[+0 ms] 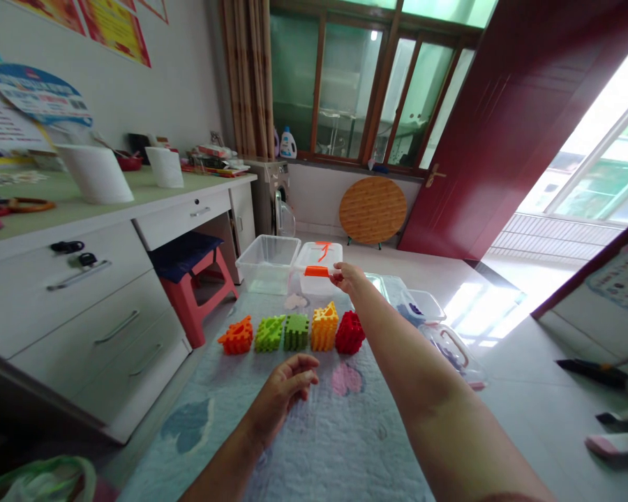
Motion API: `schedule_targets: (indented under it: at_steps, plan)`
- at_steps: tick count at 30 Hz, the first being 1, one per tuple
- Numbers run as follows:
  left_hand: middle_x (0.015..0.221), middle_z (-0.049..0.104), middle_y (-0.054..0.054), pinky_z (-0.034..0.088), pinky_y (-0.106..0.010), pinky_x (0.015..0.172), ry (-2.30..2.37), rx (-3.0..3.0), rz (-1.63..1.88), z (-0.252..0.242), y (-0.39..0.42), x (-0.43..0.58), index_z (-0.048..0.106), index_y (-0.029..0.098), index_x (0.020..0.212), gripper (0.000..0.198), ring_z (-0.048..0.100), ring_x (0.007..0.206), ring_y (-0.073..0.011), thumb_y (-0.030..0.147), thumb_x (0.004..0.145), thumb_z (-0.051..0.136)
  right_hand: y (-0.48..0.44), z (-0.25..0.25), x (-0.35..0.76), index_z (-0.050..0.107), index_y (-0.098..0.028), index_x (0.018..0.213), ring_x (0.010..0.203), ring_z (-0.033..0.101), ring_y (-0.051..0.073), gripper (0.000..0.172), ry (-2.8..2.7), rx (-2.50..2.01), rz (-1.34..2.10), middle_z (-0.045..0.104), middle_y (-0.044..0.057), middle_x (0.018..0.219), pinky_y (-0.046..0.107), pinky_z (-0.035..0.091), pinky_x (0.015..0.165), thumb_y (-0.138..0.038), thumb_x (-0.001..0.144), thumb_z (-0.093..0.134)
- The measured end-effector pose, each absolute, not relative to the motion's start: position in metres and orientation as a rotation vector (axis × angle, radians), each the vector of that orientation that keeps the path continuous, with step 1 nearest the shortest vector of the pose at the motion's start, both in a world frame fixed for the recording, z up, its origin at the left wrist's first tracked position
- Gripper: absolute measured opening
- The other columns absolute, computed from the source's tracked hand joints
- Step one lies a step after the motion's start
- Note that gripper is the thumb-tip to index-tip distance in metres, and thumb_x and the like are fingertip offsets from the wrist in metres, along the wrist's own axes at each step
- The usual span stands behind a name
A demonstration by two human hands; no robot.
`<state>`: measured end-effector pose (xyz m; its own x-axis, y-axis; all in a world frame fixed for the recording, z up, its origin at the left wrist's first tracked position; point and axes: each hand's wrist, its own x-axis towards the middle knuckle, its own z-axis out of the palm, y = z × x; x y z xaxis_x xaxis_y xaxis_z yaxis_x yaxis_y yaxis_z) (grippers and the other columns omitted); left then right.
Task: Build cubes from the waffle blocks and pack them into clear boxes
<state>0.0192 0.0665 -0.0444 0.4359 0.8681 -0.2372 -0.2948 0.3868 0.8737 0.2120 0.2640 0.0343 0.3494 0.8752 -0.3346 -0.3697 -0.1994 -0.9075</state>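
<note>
1. Reaches far forward with the right hand (347,277), arm stretched out over the rug (345,432).
2. Pinches the orange handle (317,271) between thumb and fingertips, at the near edge of the lid of the lidded clear box (314,284).
3. Finds that box on the floor at the far end of the rug, just beside an open clear bin (268,263) on its left.
4. Hovers the left hand (287,387) low over the rug, palm down, fingers loosely curled, holding nothing; cannot tell whether touching the rug.
5. Shows, between the two hands, a row of five toothed blocks on the rug: orange block (237,335), light green block (269,333), dark green block (296,331), yellow block (325,326), red block (349,332), each touching or just beside the next.
6. Shows further clear containers (453,348) to the right of the outstretched arm.
7. Shows, on the left, a white table (84,279) with drawers and a red stool (193,268) under it.
</note>
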Motion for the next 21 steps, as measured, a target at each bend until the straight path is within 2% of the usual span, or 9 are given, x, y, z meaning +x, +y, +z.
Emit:
schedule_targets:
  at_steps: [2, 5, 8, 14, 18, 21]
  plan:
    - [0.075, 0.061, 0.000, 0.036, -0.020, 0.056, 0.788, 0.875, 0.844, -0.045, 0.066, 0.019, 0.065, 0.016, 0.091, 0.032, 0.046, 0.057, -0.0071, 0.033, 0.066, 0.075, 0.259, 0.044, 0.216, 0.056, -0.015, 0.090, 0.050, 0.048, 0.007, 0.005, -0.495, -1.325, 1.219, 0.053, -0.004, 0.063, 0.021, 0.052, 0.050, -0.015, 0.087, 0.060]
    - [0.075, 0.061, 0.000, 0.036, -0.020, 0.056, 0.771, 0.892, 0.843, -0.047, 0.066, 0.019, 0.065, 0.016, 0.093, 0.033, 0.046, 0.057, -0.0071, 0.033, 0.066, 0.075, 0.246, 0.063, 0.225, 0.052, -0.017, 0.080, 0.043, 0.040, 0.005, 0.011, -0.497, -1.304, 1.223, 0.043, -0.007, 0.052, 0.019, 0.050, 0.047, -0.012, 0.082, 0.062]
    - [0.077, 0.061, 0.000, 0.036, -0.019, 0.057, 0.749, 0.900, 0.848, -0.049, 0.066, 0.018, 0.064, 0.016, 0.095, 0.032, 0.046, 0.058, -0.0068, 0.032, 0.069, 0.074, 0.223, 0.086, 0.238, 0.051, -0.017, 0.075, 0.042, 0.040, 0.005, 0.011, -0.537, -1.267, 1.225, 0.043, -0.007, 0.051, 0.018, 0.049, 0.049, -0.013, 0.080, 0.061]
    - [0.075, 0.061, 0.001, 0.038, -0.019, 0.058, 0.720, 0.876, 0.910, -0.045, 0.064, 0.017, 0.065, 0.015, 0.096, 0.030, 0.047, 0.057, -0.0058, 0.034, 0.074, 0.072, 0.156, 0.119, 0.270, 0.057, -0.014, 0.076, 0.046, 0.048, 0.009, 0.001, -0.649, -1.233, 1.236, 0.055, 0.000, 0.055, 0.019, 0.044, 0.045, -0.015, 0.075, 0.058]
    - [0.073, 0.063, 0.000, 0.039, -0.019, 0.055, 0.723, 0.824, 1.010, -0.045, 0.067, 0.017, 0.066, 0.014, 0.093, 0.032, 0.049, 0.056, -0.0065, 0.041, 0.076, 0.070, 0.108, 0.118, 0.289, 0.062, -0.014, 0.081, 0.056, 0.058, 0.014, 0.013, -0.865, -1.231, 1.312, 0.061, 0.003, 0.061, 0.024, 0.049, 0.054, -0.018, 0.071, 0.056]
    - [0.066, 0.063, 0.001, 0.040, -0.020, 0.053, 0.745, 0.755, 1.155, -0.045, 0.068, 0.018, 0.065, 0.014, 0.082, 0.032, 0.052, 0.055, -0.0089, 0.042, 0.069, 0.074, 0.076, 0.102, 0.299, 0.066, -0.013, 0.084, 0.058, 0.060, 0.015, 0.024, -1.004, -1.147, 1.482, 0.065, 0.004, 0.066, 0.026, 0.050, 0.058, -0.018, 0.062, 0.057]
